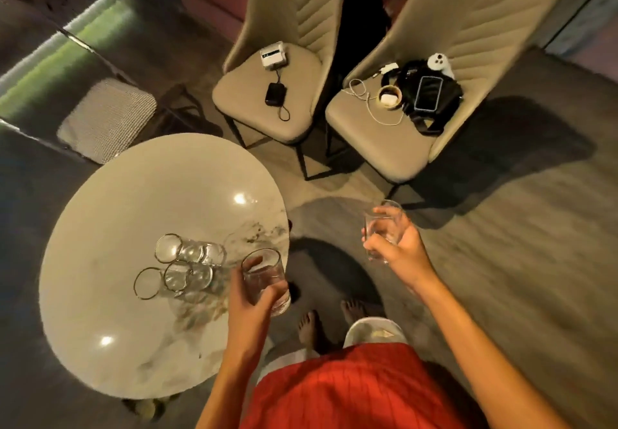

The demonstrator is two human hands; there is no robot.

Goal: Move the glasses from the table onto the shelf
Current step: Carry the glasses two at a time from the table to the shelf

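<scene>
At lower centre, the left hand (249, 298) grips a glass (266, 279) over the tabletop (110, 214) edge. The right hand (399, 249), centre right, grips another glass (381, 228) above the floor. More glasses (182, 266) stand clustered on the tabletop at lower left.

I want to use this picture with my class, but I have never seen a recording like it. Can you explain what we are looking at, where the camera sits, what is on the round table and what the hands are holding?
There is no machine here. A person wears one wide-angle camera on the head, so you look down past their red top at their own arms and bare feet.

The left hand has a grip on a clear glass at the edge of the round table. The right hand holds a second glass over the floor.

More glasses stand in a cluster on the table; they overlap, so I cannot count them surely. Some have gold rims.

Behind stand two beige chairs. They carry small items: a phone, cables and a dark bag. No shelf is in view.
</scene>
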